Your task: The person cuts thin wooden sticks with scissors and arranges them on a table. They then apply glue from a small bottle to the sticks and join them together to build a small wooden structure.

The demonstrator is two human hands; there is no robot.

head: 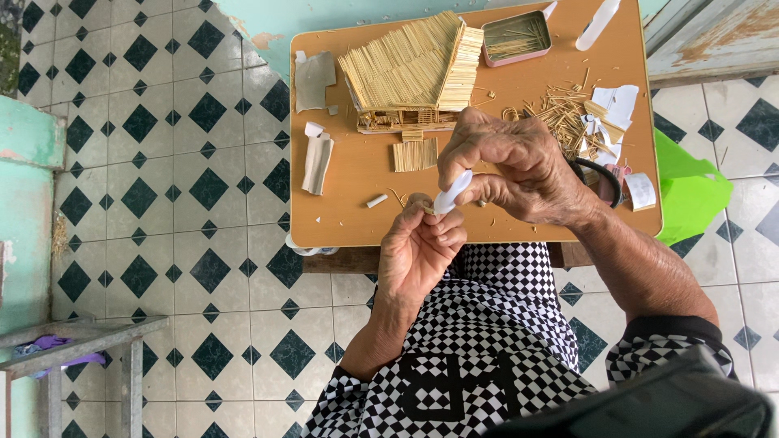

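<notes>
Matchstick house model point(412, 75) is standing on the far half of the small wooden table point(349, 203), and every place below is being given relative to that model. Its sloped roof is reading as fully covered in pale sticks laid side by side, and part of the lower wall frame is showing beneath the eave. In my judgement the build is sitting well along, though not finished: a small flat panel of joined sticks point(415, 154) is lying loose just in front of the model, and a heap of loose sticks point(561, 113) is spreading to its right, apart from it. An open tin of sticks point(517, 37) is resting just right of the roof ridge, with a white bottle point(598, 23) beyond it. Torn grey paper scraps point(313, 79) are lying left of the model.

Nearer the person than the model, the right hand point(519, 174) is gripping a small white squeeze bottle point(452, 193), nozzle pointing down toward the left hand point(418, 251). The left hand is pinching a tiny stick piece point(425, 208) between fingertips, directly under that nozzle. Whether glue is leaving the tip cannot be told.
</notes>
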